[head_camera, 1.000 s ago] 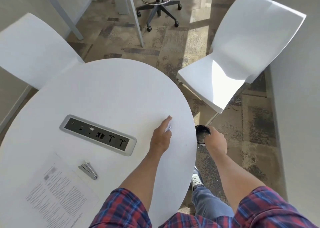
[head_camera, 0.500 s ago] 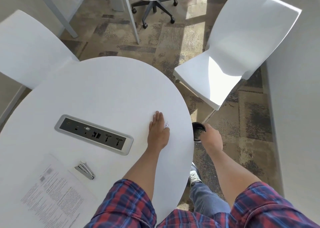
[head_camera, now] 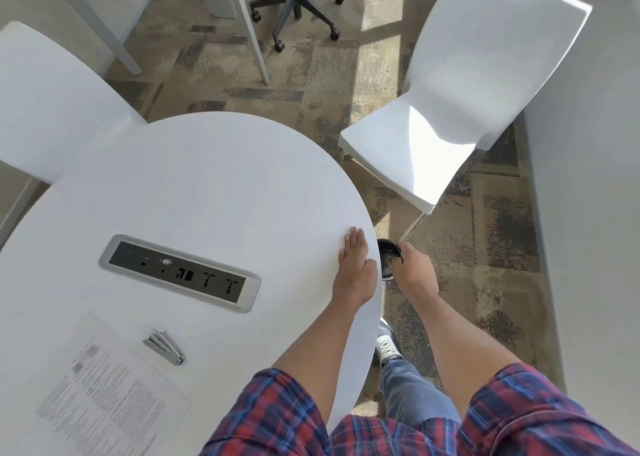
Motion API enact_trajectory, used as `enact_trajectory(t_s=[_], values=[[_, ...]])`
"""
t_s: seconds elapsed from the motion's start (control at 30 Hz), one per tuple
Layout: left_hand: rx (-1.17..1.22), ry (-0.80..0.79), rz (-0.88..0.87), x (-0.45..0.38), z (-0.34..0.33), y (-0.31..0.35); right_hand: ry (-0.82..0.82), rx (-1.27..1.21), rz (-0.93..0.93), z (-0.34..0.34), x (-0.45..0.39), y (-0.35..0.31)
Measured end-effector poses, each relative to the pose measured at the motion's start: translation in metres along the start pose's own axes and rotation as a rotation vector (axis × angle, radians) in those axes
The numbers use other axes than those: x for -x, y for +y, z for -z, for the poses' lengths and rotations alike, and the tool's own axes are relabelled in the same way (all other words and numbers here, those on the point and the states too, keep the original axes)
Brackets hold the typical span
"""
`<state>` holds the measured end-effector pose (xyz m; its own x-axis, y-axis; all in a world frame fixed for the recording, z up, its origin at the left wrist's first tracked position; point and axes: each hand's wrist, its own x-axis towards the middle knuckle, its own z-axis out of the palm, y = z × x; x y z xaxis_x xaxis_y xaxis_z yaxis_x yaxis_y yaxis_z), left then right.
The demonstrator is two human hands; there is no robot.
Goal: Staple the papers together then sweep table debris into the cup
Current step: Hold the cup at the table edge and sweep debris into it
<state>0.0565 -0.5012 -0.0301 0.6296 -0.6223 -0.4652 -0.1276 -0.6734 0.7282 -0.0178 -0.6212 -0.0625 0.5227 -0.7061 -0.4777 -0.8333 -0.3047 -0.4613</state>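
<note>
My left hand (head_camera: 356,268) lies flat on the round white table (head_camera: 207,185), fingers together, right at the table's right edge. No scrap of debris shows beside it. Just past that edge my right hand (head_camera: 414,268) grips a dark cup (head_camera: 388,253), its mouth held slightly below the tabletop. Something pale lies inside the cup. The printed papers (head_camera: 104,393) rest at the near left of the table, and the silver stapler (head_camera: 164,346) lies next to them.
A grey power-socket panel (head_camera: 180,272) is set into the table's middle. A white chair (head_camera: 450,109) stands right of the table, another white chair (head_camera: 45,102) at the left. A wheeled stool base (head_camera: 298,9) sits on the carpet beyond.
My left hand has slid right across the table to its edge beside the cup. The small white scrap seen by its fingers earlier is out of sight. My right hand stays on the cup.
</note>
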Motion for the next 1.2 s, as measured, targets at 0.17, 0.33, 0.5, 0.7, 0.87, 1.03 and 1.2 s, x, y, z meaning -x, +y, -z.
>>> enact_trajectory(t_s=[0.17, 0.33, 0.5, 0.7, 0.87, 1.03, 1.2], values=[[0.015, -0.06, -0.018, -0.003, -0.011, 0.018, -0.019, -0.076, 0.006, 0.003, 0.003, -0.001], [-0.05, -0.114, -0.049, -0.006, -0.022, 0.027, -0.033, -0.093, 0.045, 0.01, 0.008, -0.004], [-0.045, -0.185, -0.08, -0.007, -0.022, 0.039, -0.027, -0.158, 0.067, 0.011, 0.006, -0.002], [-0.302, 0.179, -0.103, 0.009, 0.002, -0.002, -0.023, -0.122, 0.01, 0.011, 0.001, 0.004], [-0.459, 0.359, 0.103, 0.054, -0.016, -0.042, 0.007, -0.087, -0.018, 0.011, -0.001, 0.006], [-0.463, 0.223, 0.113, 0.085, -0.052, -0.039, 0.006, -0.084, -0.013, 0.003, 0.003, 0.004], [-0.446, 0.094, 0.141, 0.073, -0.06, -0.017, 0.004, -0.088, -0.008, 0.0, 0.006, 0.006]])
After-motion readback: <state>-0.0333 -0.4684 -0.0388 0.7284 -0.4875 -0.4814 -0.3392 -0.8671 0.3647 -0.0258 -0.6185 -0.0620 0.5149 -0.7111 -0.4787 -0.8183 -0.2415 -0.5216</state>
